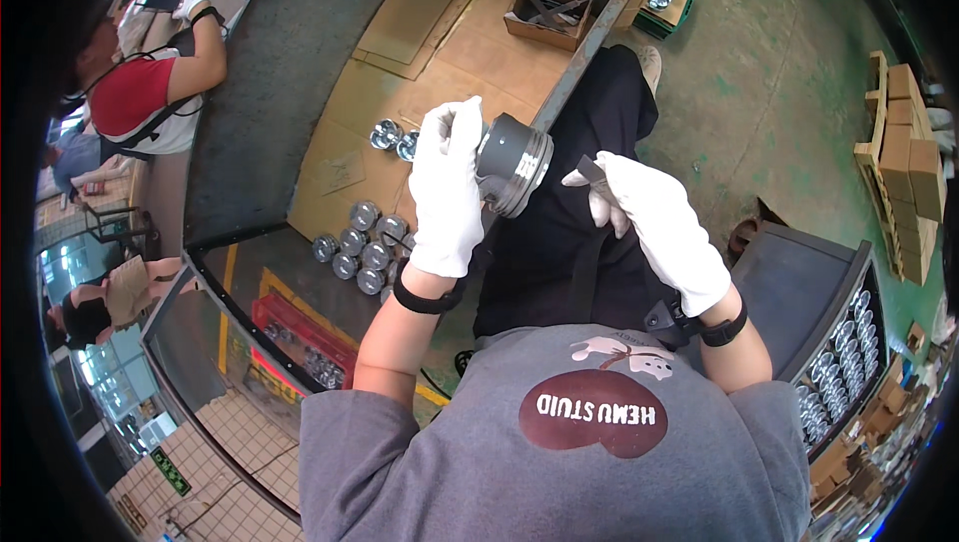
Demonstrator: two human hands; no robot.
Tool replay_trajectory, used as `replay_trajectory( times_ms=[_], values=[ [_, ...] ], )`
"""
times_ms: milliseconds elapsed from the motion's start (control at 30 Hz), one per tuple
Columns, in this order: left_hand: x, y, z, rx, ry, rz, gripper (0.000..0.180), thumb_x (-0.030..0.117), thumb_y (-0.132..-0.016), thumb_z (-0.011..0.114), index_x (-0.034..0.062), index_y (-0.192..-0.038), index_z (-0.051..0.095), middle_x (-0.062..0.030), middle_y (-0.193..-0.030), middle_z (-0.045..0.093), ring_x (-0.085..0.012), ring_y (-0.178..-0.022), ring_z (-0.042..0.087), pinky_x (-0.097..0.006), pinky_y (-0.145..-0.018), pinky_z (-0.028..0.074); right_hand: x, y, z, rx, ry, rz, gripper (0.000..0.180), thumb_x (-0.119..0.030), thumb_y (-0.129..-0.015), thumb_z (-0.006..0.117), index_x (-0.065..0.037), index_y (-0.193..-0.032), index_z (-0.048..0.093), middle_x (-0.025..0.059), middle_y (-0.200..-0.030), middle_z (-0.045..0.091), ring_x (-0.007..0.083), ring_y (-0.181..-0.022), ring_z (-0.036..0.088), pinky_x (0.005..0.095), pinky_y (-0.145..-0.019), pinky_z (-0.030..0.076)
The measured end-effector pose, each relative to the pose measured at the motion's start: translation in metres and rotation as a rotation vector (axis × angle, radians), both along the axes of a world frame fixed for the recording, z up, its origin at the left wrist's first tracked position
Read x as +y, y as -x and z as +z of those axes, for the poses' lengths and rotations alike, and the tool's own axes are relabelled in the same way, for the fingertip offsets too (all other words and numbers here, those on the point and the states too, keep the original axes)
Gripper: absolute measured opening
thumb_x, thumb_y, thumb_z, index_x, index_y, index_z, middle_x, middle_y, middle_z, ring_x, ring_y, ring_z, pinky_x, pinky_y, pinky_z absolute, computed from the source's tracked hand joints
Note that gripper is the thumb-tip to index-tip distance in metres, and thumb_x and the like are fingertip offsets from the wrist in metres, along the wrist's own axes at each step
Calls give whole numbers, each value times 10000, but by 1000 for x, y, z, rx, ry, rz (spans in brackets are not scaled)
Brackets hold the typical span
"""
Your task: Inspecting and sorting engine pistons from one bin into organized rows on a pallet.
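My left hand [446, 192], in a white glove, is closed on a piston [513, 164] with a dark grey skirt and bright ring grooves, tilted in the air above my lap. To its right, my gloved right hand [654, 222] pinches a small flat dark strip [592, 174] between thumb and fingers. The strip is apart from the piston; its exact kind cannot be made out. Beyond my left wrist, several shiny pistons [352, 241] stand grouped on the bench, and a couple more [387, 133] sit partly behind the left hand.
Cardboard sheets [415, 17] cover the walled metal bench. An open carton [547, 17] on it holds dark strips. A red bin [300, 337] of metal parts is at left. Racked pistons [844, 367] stand at right, stacked cartons [904, 152] beyond. A co-worker [140, 92] is at far left.
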State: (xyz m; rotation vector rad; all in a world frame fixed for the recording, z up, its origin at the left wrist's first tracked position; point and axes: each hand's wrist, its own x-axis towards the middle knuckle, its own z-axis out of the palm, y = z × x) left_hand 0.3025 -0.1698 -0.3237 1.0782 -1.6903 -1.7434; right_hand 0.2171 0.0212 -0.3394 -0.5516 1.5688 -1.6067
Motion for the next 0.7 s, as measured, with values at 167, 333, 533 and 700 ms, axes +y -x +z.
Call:
replay_trajectory(
  times_ms=[167,333,533,700],
  values=[
    [-15,-13,-12,95,11,-124,249,277,-996,548,46,-1049,621,6,-899,579,-57,-798,500,-204,-719,407,-15,-3,32,551,-200,10,206,-215,-933,631,-63,-1067,669,51,-845,670,137,-659,622,268,-643,488],
    [-13,-15,-8,202,19,-87,261,265,-1014,503,42,-1073,624,-1,-912,592,-63,-810,526,-211,-730,419,-23,-7,49,205,-289,-7,210,-278,-933,634,-80,-992,674,61,-831,667,161,-640,643,285,-603,488],
    [-15,-15,-4,103,100,-111,300,290,-1036,463,34,-1117,598,-17,-946,584,-86,-849,522,-235,-787,427,-34,-20,42,740,-242,93,211,-319,-924,639,-111,-908,673,56,-683,615,191,-598,632,296,-553,505],
    [-8,-12,0,45,194,-66,311,310,-1028,488,40,-1118,611,-6,-939,598,-62,-797,502,-216,-725,407,-51,-22,41,814,-394,-8,470,-481,-765,785,-53,-654,626,47,-521,582,170,-474,592,294,-492,470]
  ],
)
